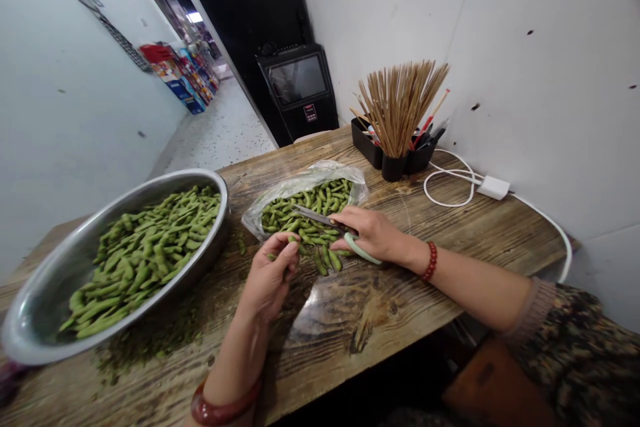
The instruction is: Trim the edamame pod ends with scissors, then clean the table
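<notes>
My left hand is closed in a pinch on a green edamame pod, just in front of a clear plastic bag. Green pods fill the bag, and a few lie at its near edge. In my right hand is a pair of scissors with pale green handles. The blades point left over the pods, and my fingers partly cover the handles. To the left stands a large metal basin with many pods inside.
Small green trimmings are scattered beside the basin on the wooden table. At the back, a black holder carries thin wooden sticks and pens. A white cable with an adapter runs along the wall at right.
</notes>
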Action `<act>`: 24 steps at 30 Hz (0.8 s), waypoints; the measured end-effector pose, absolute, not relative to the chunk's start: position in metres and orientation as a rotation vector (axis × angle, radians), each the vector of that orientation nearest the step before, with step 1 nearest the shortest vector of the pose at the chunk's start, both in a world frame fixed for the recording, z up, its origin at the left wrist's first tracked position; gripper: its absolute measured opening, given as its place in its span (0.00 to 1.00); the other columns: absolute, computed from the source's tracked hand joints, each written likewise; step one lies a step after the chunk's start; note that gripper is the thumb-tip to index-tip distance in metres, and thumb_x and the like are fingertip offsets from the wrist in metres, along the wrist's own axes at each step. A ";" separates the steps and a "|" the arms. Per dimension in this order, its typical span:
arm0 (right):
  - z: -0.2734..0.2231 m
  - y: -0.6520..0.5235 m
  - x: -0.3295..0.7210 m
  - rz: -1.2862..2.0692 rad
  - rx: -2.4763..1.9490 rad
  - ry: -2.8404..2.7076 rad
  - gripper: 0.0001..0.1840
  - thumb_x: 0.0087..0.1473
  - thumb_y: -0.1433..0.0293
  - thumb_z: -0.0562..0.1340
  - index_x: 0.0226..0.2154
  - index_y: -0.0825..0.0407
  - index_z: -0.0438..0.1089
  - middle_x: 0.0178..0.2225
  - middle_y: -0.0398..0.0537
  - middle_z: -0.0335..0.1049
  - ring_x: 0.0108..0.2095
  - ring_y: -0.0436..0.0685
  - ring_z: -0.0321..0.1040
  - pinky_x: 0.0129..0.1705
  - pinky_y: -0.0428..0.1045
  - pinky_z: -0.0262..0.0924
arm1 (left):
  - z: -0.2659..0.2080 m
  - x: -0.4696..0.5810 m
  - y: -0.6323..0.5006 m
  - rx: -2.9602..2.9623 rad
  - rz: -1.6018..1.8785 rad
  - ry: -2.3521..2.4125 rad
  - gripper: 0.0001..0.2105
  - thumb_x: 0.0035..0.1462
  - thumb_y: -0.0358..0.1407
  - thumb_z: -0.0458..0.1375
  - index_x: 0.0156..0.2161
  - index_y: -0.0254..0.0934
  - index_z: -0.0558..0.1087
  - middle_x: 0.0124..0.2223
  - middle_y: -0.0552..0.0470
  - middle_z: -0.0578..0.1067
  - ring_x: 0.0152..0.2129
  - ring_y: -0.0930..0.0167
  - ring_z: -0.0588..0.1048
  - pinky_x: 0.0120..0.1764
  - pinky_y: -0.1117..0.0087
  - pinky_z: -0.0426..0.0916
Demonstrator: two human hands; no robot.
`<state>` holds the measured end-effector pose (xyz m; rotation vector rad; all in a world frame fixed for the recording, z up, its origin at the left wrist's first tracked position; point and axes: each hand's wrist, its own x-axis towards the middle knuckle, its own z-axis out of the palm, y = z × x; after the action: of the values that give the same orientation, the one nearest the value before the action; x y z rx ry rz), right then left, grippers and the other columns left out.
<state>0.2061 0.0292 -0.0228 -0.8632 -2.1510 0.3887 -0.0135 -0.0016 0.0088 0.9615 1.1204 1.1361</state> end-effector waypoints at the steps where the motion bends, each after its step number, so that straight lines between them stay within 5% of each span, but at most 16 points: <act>1: -0.022 0.029 0.206 0.389 -0.853 -2.145 0.26 0.51 0.60 0.66 0.50 0.55 0.65 0.39 0.53 0.68 0.37 0.57 0.67 0.38 0.50 0.64 | 0.009 -0.014 -0.001 0.943 1.146 1.101 0.11 0.44 0.36 0.67 0.33 0.35 0.71 0.19 0.60 0.62 0.15 0.80 0.58 0.16 0.80 0.50; 11: -0.016 0.020 0.203 0.477 -0.754 -2.237 0.35 0.49 0.58 0.68 0.55 0.57 0.61 0.41 0.54 0.66 0.40 0.58 0.65 0.41 0.52 0.64 | 0.008 -0.017 0.000 0.818 1.195 0.975 0.11 0.46 0.33 0.67 0.34 0.36 0.69 0.24 0.58 0.67 0.16 0.82 0.58 0.16 0.82 0.51; 16: -0.019 0.020 0.201 0.474 -0.741 -2.245 0.35 0.49 0.57 0.67 0.55 0.55 0.61 0.40 0.53 0.66 0.38 0.58 0.65 0.39 0.52 0.64 | 0.006 -0.016 -0.001 0.828 1.194 0.942 0.11 0.45 0.33 0.67 0.33 0.36 0.70 0.19 0.60 0.62 0.15 0.81 0.58 0.16 0.82 0.50; 24: -0.017 0.020 0.200 0.463 -0.717 -2.237 0.33 0.51 0.57 0.66 0.54 0.55 0.62 0.39 0.53 0.66 0.38 0.57 0.65 0.39 0.52 0.64 | 0.007 -0.011 -0.004 0.848 1.159 0.957 0.12 0.45 0.34 0.67 0.32 0.35 0.69 0.26 0.56 0.69 0.15 0.82 0.58 0.16 0.82 0.50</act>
<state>0.2001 0.0196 -0.0174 -0.7167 -2.2365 0.4630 -0.0114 -0.0037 0.0074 0.8476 0.9567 1.1586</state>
